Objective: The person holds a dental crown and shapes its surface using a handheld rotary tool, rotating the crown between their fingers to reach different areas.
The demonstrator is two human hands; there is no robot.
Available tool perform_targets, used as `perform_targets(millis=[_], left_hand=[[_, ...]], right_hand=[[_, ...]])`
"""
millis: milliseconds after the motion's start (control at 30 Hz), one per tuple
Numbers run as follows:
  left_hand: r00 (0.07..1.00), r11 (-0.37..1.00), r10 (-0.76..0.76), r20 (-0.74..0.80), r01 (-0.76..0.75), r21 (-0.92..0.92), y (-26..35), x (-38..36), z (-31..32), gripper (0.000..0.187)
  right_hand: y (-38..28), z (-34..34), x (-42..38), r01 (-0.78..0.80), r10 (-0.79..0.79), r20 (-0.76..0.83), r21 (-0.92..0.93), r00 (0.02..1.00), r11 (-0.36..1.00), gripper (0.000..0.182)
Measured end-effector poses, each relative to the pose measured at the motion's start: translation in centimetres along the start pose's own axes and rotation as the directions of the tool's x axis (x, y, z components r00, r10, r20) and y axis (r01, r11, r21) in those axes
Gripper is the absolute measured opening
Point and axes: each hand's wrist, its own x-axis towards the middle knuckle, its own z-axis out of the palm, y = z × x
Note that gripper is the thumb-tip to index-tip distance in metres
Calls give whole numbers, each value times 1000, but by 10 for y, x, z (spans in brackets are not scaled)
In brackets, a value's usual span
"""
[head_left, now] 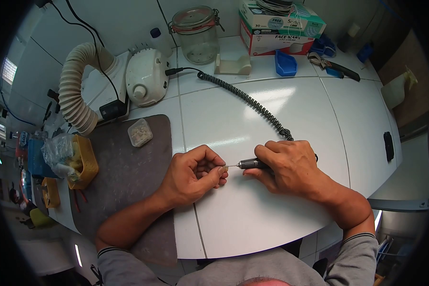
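Observation:
My right hand (291, 167) is wrapped round a black rotary handpiece (252, 164), held nearly level over the white tabletop. Its thin metal bit points left and meets the fingertips of my left hand (195, 174). Those fingers are pinched together on something small at the bit's tip, too small and covered to make out. From the handpiece's rear a coiled black cord (252, 102) runs up and left to a white control box (147, 78) with a round knob.
At left lie a dark mat (128, 190), a small clear tub (140, 132) of pale pieces, and a yellow basket (86, 162). A ribbed hose (74, 88) arches behind. Along the back stand a glass jar (195, 40), mask boxes (281, 33), a blue tray (286, 64) and pliers (333, 66).

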Motion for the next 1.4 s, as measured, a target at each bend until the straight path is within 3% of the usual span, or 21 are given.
perform_targets(millis=[1400], left_hand=[[999, 999, -33, -40, 33, -1, 5, -1, 2, 11]], right_hand=[[1, -1, 0, 15, -15, 1, -7, 1000, 1000, 48]])
